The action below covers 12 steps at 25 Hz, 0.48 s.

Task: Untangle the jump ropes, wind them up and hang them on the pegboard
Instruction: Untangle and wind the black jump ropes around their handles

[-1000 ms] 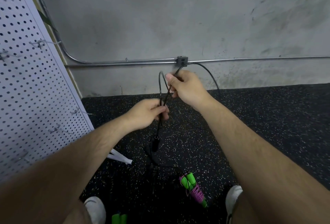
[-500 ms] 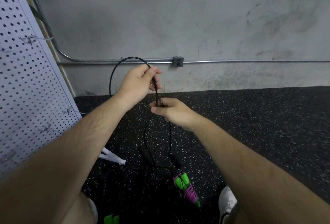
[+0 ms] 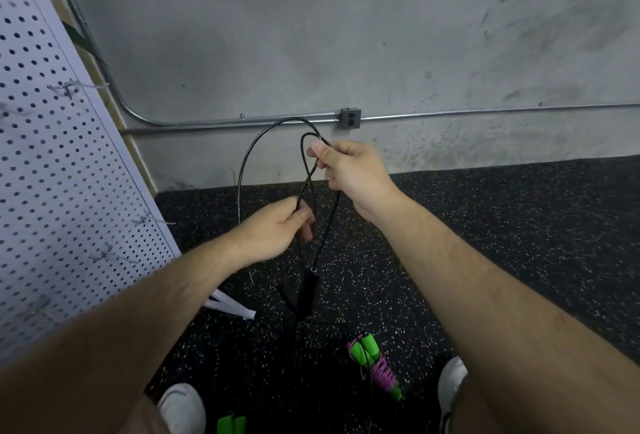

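My left grip [image 3: 277, 231] and right grip [image 3: 349, 170] both pinch the black jump rope [image 3: 239, 191], its handle [image 3: 308, 291] dangling above the floor [image 3: 502, 243].

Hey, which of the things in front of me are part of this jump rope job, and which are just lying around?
Part of the job:
black jump rope, held by left hand and right hand
purple rope with green handles, on the floor
pegboard

Just lying about:
outlet box
metal conduit
white shoes

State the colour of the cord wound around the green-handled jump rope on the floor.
The cord is purple, best seen in the head view.
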Motion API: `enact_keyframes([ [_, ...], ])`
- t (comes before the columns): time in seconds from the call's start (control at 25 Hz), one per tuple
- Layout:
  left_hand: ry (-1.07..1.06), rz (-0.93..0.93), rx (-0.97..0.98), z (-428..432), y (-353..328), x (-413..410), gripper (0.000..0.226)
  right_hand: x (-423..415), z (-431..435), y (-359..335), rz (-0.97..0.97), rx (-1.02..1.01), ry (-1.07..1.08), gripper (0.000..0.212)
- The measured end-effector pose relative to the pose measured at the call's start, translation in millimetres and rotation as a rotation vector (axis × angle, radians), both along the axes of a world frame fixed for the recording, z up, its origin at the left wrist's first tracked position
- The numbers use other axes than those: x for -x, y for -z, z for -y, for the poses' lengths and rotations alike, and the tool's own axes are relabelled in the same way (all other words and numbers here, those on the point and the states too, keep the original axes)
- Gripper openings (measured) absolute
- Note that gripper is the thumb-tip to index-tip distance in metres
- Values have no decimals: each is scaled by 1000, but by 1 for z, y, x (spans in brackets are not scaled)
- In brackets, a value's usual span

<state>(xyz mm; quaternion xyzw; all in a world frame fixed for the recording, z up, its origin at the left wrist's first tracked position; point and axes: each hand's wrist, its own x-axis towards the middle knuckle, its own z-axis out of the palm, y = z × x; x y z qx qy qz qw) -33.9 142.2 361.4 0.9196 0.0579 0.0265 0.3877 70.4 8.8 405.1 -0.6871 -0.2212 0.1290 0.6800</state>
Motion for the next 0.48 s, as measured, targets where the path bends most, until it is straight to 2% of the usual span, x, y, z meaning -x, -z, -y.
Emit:
enact_keyframes([
  [0.08,-37,21,142,1,-2,-2,29,0,1,0,-69,-39,-22,27],
  [0.16,-122,130,308,3,-10,-8,30,2,5,4,-143,-30,-69,20],
  [0.2,-158,196,308,3,-16,-12,30,4,6,8,-153,3,-99,18],
  [0.32,-226,298,235,1,-28,-24,31,7,8,28,-99,132,-165,13],
  [0.4,-257,315,347,0,-33,-30,33,12,7,37,-54,219,-190,16],
  [0.48,-238,316,538,0,-37,-33,35,17,6,41,-18,265,-210,18],
])
